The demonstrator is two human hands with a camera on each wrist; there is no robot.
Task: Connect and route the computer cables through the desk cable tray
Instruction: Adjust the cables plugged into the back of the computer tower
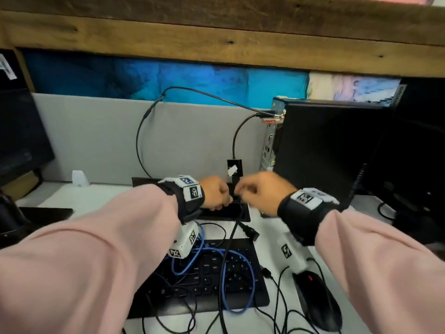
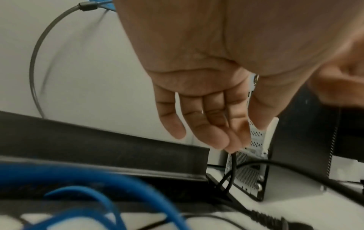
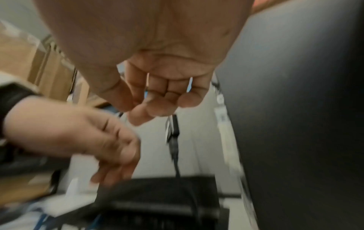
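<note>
A black cable tray (image 1: pixel 226 214) lies open at the back of the white desk, its lid (image 2: pixel 98 147) raised. Both hands meet just above it. My left hand (image 1: pixel 216 192) pinches a thin black cable (image 2: pixel 234 165) between thumb and fingertips (image 2: pixel 222 140); the cable drops into the tray opening. My right hand (image 1: pixel 255 189) hovers right beside it with curled fingers (image 3: pixel 149 107) and the thumb close to them, but blur hides whether anything is held. A small black adapter (image 1: pixel 234 168) with a white tag hangs behind the hands, its lead running down into the tray (image 3: pixel 157 194).
A black computer tower (image 1: pixel 337 145) stands to the right with two cables plugged in near its top. Nearer me lie a keyboard (image 1: pixel 212 273), a looped blue cable (image 1: pixel 250 280), a black power plug (image 1: pixel 252 233), a mouse (image 1: pixel 317 300) and several loose black leads. A monitor (image 1: pixel 21 131) stands at left.
</note>
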